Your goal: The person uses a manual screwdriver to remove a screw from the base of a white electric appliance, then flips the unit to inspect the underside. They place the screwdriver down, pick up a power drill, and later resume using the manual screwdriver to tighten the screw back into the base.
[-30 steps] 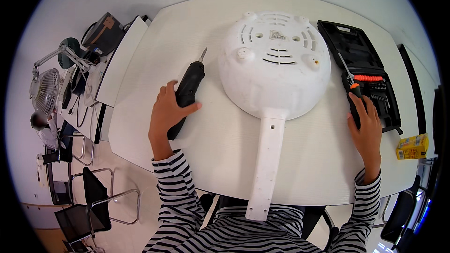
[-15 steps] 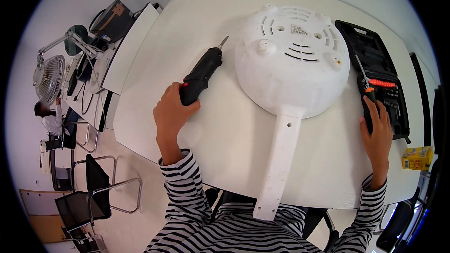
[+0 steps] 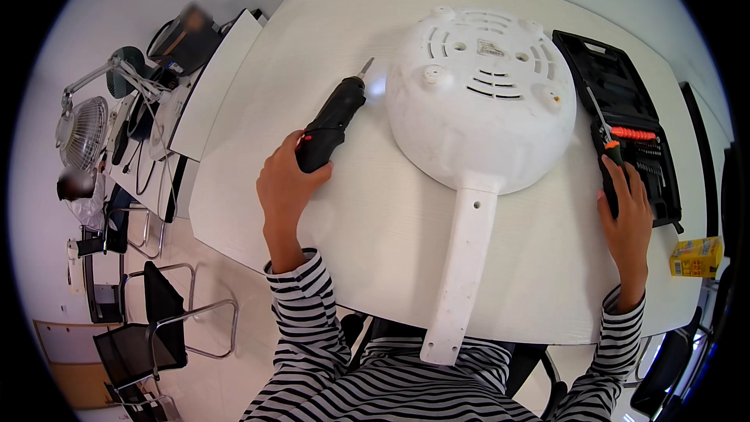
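Note:
My left hand (image 3: 289, 176) grips a black electric screwdriver (image 3: 332, 117) near its lower end. The bit points away from me, and a bluish glow shows on the tabletop by the tip. Beside it lies a large white plastic housing (image 3: 480, 109), vented base upward, with a long arm (image 3: 461, 273) reaching toward me. My right hand (image 3: 625, 207) rests with fingers curled on a black-and-orange handled screwdriver (image 3: 614, 151), over an open black tool case (image 3: 605, 70) holding bits and an orange-red piece (image 3: 633, 133).
The white table (image 3: 320, 31) has a yellow carton (image 3: 695, 257) at its right edge. On a side table at left are a desk lamp (image 3: 121, 70), fan (image 3: 82, 133), bag (image 3: 183, 43) and cables. A person in white (image 3: 90, 207) sits behind empty black chairs (image 3: 168, 312).
Compared with a second ago, my left hand and the electric screwdriver sit farther forward relative to the housing, and the bluish glow has appeared. The whole view has shifted slightly rightward.

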The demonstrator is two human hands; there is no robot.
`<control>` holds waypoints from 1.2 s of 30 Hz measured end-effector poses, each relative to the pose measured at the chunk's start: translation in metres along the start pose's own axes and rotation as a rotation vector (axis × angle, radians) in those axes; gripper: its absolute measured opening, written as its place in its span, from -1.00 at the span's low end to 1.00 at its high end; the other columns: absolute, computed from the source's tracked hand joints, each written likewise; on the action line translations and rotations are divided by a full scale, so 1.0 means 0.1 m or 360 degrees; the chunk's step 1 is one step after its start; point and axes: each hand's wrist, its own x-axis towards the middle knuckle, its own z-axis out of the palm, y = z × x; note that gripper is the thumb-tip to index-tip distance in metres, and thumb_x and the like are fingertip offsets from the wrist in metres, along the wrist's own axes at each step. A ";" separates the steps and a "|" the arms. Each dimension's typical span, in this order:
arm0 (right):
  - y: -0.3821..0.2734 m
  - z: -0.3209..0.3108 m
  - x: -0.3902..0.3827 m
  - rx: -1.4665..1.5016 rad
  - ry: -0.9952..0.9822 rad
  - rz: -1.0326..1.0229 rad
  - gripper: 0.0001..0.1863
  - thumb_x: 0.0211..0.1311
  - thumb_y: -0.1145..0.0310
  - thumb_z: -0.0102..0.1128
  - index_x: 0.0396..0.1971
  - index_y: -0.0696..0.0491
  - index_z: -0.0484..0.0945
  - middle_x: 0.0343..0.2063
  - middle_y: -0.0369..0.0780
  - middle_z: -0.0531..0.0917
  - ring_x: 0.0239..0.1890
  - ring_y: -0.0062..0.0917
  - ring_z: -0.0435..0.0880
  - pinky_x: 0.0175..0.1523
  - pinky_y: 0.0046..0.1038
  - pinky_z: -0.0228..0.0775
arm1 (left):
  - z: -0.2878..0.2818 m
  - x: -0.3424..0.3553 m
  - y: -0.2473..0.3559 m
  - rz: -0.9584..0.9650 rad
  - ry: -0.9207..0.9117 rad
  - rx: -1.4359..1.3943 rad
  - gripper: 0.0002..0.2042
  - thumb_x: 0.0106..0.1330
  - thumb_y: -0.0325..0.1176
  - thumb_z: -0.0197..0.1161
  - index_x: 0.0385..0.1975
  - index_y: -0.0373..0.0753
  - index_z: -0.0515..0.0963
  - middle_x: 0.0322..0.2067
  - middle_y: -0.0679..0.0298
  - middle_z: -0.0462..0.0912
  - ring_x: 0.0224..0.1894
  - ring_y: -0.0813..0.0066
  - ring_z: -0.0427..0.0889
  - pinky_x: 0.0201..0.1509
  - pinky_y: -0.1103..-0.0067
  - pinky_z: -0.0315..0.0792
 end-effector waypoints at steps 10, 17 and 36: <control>-0.01 0.00 0.00 0.0034 -0.0011 0.0008 -0.51 0.13 0.37 0.12 0.12 -0.13 0.37 0.04 -0.09 0.42 -0.02 -0.30 0.49 -0.03 -0.31 0.39 | 0.03 0.01 -0.04 0.0053 0.0099 -0.0007 -0.38 -0.19 -0.16 0.38 -0.02 -0.22 0.48 -0.37 0.13 0.62 -0.39 0.34 0.61 -0.30 0.51 0.46; 0.00 0.01 -0.01 0.0001 -0.0042 -0.0009 -0.48 0.14 0.38 0.09 0.15 -0.15 0.33 0.07 -0.08 0.39 0.06 -0.22 0.44 0.04 -0.28 0.35 | 0.06 0.06 -0.06 -0.0067 0.0355 -0.0574 -0.44 -0.10 -0.26 0.40 -0.04 -0.35 0.46 -0.45 0.19 0.59 -0.50 0.51 0.54 -0.42 0.63 0.41; 0.03 0.07 -0.02 0.0105 0.0022 -0.0022 -0.46 0.10 0.43 0.07 0.16 -0.11 0.31 0.10 -0.11 0.34 0.09 -0.20 0.39 0.09 -0.27 0.32 | 0.24 0.03 0.08 -0.0188 -0.0807 -0.3009 -0.57 0.14 -0.39 0.09 0.05 -0.19 0.22 -0.24 0.25 0.36 -0.47 0.57 0.38 -0.39 0.60 0.36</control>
